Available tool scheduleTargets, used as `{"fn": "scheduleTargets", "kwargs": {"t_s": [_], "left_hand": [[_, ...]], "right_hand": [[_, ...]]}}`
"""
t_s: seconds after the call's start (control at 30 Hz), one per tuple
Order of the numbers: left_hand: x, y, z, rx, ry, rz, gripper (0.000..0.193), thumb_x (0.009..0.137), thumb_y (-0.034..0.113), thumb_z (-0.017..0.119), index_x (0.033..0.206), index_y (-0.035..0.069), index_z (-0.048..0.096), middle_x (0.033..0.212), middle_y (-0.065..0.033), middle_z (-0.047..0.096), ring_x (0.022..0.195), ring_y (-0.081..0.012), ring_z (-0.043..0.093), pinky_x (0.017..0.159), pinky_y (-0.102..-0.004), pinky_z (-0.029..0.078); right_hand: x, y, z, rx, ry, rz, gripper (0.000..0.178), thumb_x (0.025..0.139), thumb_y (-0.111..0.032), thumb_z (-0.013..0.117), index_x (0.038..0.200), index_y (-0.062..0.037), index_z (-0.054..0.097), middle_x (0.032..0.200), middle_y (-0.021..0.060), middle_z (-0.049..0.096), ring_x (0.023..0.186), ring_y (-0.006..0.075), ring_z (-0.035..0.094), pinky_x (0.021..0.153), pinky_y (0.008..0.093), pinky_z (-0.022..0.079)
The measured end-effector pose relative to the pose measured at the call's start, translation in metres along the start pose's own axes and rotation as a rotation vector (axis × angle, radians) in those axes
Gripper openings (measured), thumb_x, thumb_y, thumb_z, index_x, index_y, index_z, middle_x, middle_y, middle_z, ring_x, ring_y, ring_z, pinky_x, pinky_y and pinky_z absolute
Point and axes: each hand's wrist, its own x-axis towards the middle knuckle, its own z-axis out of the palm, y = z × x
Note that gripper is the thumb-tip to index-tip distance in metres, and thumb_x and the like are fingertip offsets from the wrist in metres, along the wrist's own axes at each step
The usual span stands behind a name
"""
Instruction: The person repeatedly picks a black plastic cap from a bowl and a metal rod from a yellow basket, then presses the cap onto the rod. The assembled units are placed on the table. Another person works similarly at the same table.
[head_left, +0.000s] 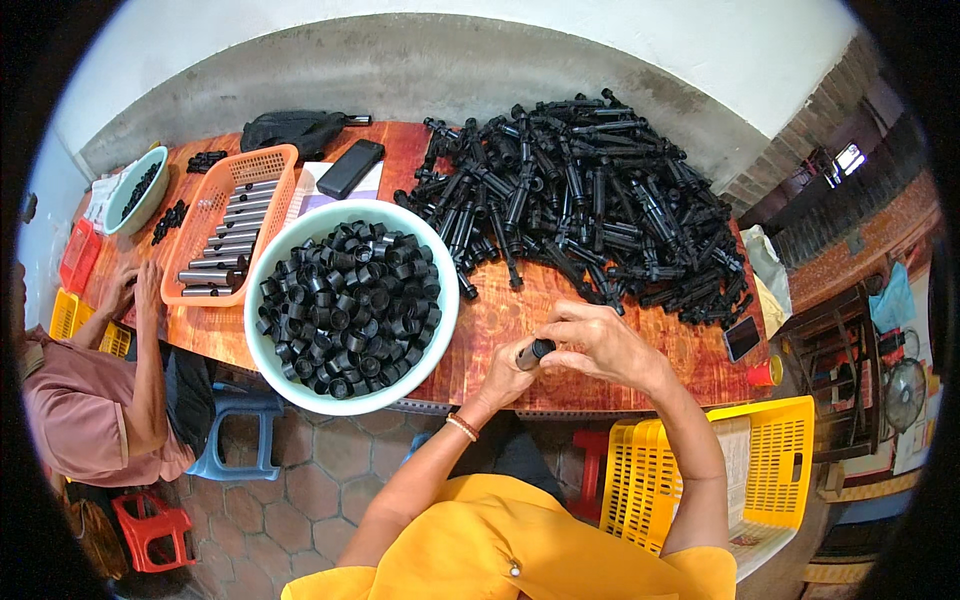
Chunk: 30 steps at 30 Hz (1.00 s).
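Near the frame's centre, we judged the cylindrical black plastic tube (537, 353) unfinished, the left hand (507, 377) with fingers closed round it, the right hand (605, 345) at its end, hold unclear, short black plastic rings (345, 310) remaining in the round pale-green basin (350, 406), heaped slim black rods (600, 205), upper right, possibly done.

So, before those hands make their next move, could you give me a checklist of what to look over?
1. Left hand has hold of the black part: ok, fingers wrapped around it.
2. Right hand gripping that part too: cannot tell; it is close against it, but the contact is partly hidden.
3. Short black pieces handy: ok, probably; their pale green basin stands to the left.
4. Phone by the right edge safe from knocks: not ok, perhaps; it lies close to the table's rim.
5. Co-worker's hands out of the way: ok, far left, beyond the basin.
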Motion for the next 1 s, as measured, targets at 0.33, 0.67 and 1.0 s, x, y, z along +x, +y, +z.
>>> {"fn": "scheduleTargets", "kwargs": {"t_s": [0.33,0.67,1.0], "left_hand": [[-0.006,0.001,-0.002,0.165,-0.023,0.071,0.021,0.084,0.013,0.063,0.099,0.000,0.059,0.083,-0.0111,0.062,0.076,-0.0205,0.058,0.070,-0.0342,0.046],[-0.016,-0.010,0.002,0.208,-0.044,0.019,0.026,0.087,0.014,0.060,0.109,0.000,0.056,0.099,-0.0110,0.058,0.091,-0.0211,0.054,0.082,-0.0355,0.043],[-0.014,-0.013,0.017,0.246,-0.043,0.001,0.032,0.091,0.015,0.057,0.119,0.001,0.053,0.115,-0.0109,0.055,0.107,-0.0217,0.051,0.093,-0.0369,0.039]], "right_hand": [[0.050,0.002,0.035,-0.129,-0.281,-0.247,0.035,0.091,-0.036,0.049,0.100,-0.0058,0.065,0.110,0.0141,0.062,0.103,0.0304,0.057,0.083,0.0427,0.047],[0.051,-0.005,0.065,-0.152,-0.282,0.152,0.062,0.086,-0.053,0.046,0.069,0.0029,0.068,0.073,0.0228,0.064,0.074,0.0385,0.063,0.075,0.0475,0.048],[0.040,0.010,0.092,-0.240,0.040,0.247,0.061,0.088,-0.051,0.048,0.071,0.0051,0.066,0.068,0.0240,0.062,0.071,0.0375,0.063,0.067,0.0460,0.050]]}}
